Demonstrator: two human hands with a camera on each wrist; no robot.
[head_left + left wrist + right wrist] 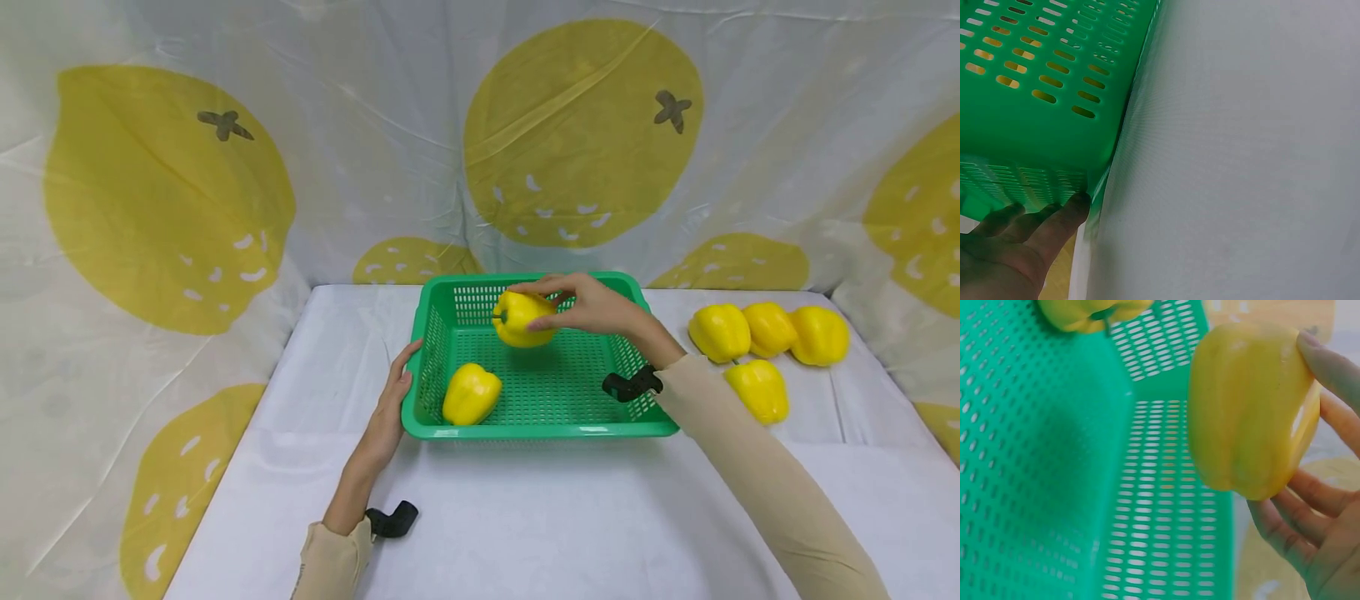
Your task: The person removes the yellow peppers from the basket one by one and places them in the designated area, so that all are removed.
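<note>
Apparent step: loading. Right hand (591, 305) pinches 1 yellow bell pepper (517, 323) over green perforated basket (540, 431) toward 11 o'clock; left hand (387, 415), fingers extended, touches 9 o'clock side. Next, probably: lower, release.

1. The left forearm (335, 557) is slanting forward and inward, its sleeve ending short of the bare left wrist (351, 497).
2. The left hand (387, 412) is pointing away from the body, its fingers (1059, 230) lying nearly straight and resting at the tips.
3. The right forearm (772, 492) is angling diagonally toward the centre, sleeved nearly to the right wrist (654, 340).
4. The right hand (588, 304) is gripping farther forward than the left, its thumb opposing the curved fingers.
</note>
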